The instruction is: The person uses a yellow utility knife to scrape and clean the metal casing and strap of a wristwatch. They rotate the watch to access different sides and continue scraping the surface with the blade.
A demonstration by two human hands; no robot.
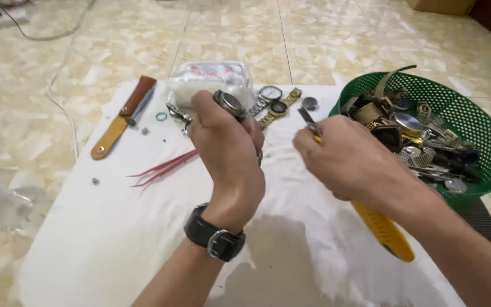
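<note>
White cloth (115,239) covers the tiled floor across the frame's middle. Above centre, the left hand (228,153) pinches a round grey-faced wristwatch (229,103) between its fingertips. Right of centre, the right hand (350,165) closes its fingers around a yellow-handled knife (383,228), blade tip up. A green mesh plastic basket (484,142) of watches sits at right; red tweezers (163,167) lie left.

A watch (229,103) with a round grey case and metal bracelet is held raised above the white cloth, its case tilted at the fingertips and its bracelet trailing to either side. A knife (383,226) with a yellow handle is gripped, its thin blade angled toward the watch.
</note>
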